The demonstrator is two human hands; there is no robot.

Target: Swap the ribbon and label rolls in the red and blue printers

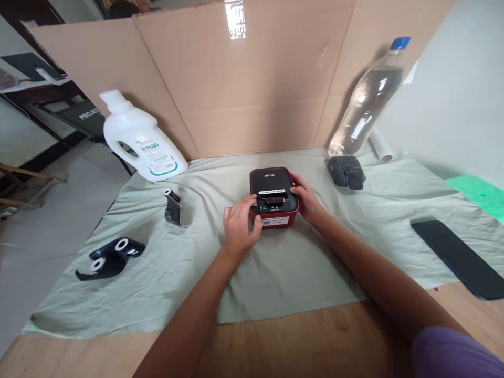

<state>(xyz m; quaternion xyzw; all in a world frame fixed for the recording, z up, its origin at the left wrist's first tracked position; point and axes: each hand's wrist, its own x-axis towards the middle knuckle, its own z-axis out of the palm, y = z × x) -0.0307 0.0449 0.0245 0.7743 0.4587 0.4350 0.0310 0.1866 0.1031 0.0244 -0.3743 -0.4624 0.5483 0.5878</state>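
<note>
A small label printer with a black top and red sides rests on the green cloth in the middle. A short dark strip shows at the slot on its top. My left hand grips the printer's front left corner, fingertips on the top edge and thumb at the front. Along the right side my right hand holds it, with the thumb on the upper edge and the other fingers partly hidden behind the body.
Black rolls and a smaller partly unrolled one lie left. A white jug and a water bottle stand before the cardboard. At right are a black device, a white tube and a phone.
</note>
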